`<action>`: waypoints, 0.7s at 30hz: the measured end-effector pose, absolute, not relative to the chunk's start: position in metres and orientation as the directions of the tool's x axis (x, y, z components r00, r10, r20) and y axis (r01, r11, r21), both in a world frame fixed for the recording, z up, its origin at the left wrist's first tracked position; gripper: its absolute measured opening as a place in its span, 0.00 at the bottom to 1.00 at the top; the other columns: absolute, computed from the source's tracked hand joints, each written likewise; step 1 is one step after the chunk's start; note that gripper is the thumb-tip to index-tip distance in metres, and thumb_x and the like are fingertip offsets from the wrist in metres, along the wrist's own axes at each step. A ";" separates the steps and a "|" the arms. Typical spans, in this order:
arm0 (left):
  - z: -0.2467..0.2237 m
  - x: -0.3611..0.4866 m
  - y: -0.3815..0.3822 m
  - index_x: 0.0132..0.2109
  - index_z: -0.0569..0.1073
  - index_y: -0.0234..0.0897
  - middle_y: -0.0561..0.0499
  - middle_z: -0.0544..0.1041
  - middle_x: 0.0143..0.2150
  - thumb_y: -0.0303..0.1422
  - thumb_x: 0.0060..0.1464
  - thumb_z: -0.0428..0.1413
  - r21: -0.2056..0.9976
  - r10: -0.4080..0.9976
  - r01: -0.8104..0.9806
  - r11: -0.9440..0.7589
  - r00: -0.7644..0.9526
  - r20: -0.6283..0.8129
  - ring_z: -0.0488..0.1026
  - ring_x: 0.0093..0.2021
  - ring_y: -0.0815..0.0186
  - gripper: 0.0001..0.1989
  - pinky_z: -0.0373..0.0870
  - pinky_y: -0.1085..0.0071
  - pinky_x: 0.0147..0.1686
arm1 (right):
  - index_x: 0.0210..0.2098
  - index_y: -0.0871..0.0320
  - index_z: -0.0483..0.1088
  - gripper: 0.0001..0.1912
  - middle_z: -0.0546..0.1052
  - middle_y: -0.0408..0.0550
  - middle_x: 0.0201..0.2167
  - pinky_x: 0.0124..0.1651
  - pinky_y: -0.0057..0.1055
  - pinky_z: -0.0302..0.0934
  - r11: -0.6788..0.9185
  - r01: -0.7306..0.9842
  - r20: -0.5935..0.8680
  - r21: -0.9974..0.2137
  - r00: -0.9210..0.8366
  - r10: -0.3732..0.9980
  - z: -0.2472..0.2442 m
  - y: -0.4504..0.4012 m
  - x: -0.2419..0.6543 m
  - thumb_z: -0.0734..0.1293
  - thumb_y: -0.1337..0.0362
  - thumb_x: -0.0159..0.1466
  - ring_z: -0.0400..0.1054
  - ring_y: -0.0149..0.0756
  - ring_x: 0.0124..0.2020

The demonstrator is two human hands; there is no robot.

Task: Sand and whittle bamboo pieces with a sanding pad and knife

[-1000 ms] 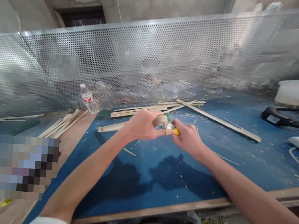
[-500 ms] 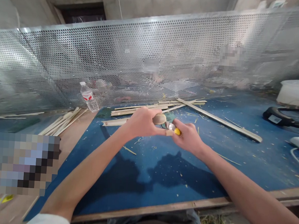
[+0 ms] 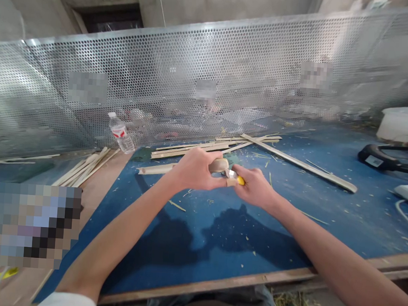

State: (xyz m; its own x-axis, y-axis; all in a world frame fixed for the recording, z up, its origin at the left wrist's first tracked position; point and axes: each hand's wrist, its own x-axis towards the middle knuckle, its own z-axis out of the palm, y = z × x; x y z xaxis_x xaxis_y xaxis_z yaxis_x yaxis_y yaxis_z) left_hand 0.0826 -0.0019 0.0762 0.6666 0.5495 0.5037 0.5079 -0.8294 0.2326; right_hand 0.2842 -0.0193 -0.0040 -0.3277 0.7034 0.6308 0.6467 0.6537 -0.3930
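Observation:
My left hand (image 3: 196, 169) grips a split bamboo strip (image 3: 157, 169), whose wider, curved end (image 3: 220, 165) sticks out past my fingers. My right hand (image 3: 253, 187) closes around a utility knife with a yellow handle (image 3: 240, 180). The knife's small steel blade (image 3: 231, 174) sits against the bamboo by my left fingertips. My right hand covers most of the handle. The two hands nearly touch, and the exact contact between blade and bamboo is too small to make out.
A blue work board (image 3: 196, 259) with a wooden edge is strewn with shavings. Loose bamboo strips (image 3: 190, 149) and a long strip (image 3: 301, 164) lie ahead. A plastic water bottle (image 3: 120, 133) and a bamboo bundle (image 3: 87, 168) stand left, before a perforated metal screen (image 3: 209, 74).
The far end of the bamboo strip has swung slightly upward. Both hands have stayed close together, with the knife still at the strip's end.

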 end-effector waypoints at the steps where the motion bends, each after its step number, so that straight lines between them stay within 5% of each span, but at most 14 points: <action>1: 0.076 0.082 -0.002 0.26 0.64 0.39 0.60 0.61 0.19 0.50 0.48 0.62 0.235 0.547 0.503 -0.832 0.668 0.505 0.53 0.22 0.73 0.22 0.52 0.71 0.23 | 0.28 0.52 0.56 0.04 0.58 0.36 0.16 0.25 0.28 0.44 0.650 0.650 0.630 -0.393 -0.325 0.705 -0.004 -0.020 0.284 0.59 0.63 0.57 0.49 0.28 0.17; 12: 0.076 0.086 -0.003 0.22 0.57 0.39 0.59 0.57 0.19 0.45 0.55 0.58 0.230 0.551 0.524 -0.820 0.615 0.564 0.48 0.23 0.72 0.23 0.49 0.70 0.23 | 0.27 0.51 0.54 0.07 0.56 0.36 0.15 0.25 0.29 0.41 0.454 0.774 0.659 -0.441 -0.064 0.750 0.003 -0.018 0.282 0.60 0.60 0.58 0.47 0.30 0.17; 21: 0.084 0.082 -0.004 0.25 0.61 0.39 0.60 0.59 0.20 0.52 0.43 0.65 0.281 0.604 0.543 -0.792 0.624 0.496 0.52 0.24 0.73 0.25 0.52 0.72 0.24 | 0.26 0.52 0.53 0.10 0.57 0.36 0.15 0.25 0.27 0.44 0.651 0.672 0.709 -0.354 -0.262 0.655 -0.002 -0.020 0.282 0.60 0.59 0.58 0.47 0.28 0.17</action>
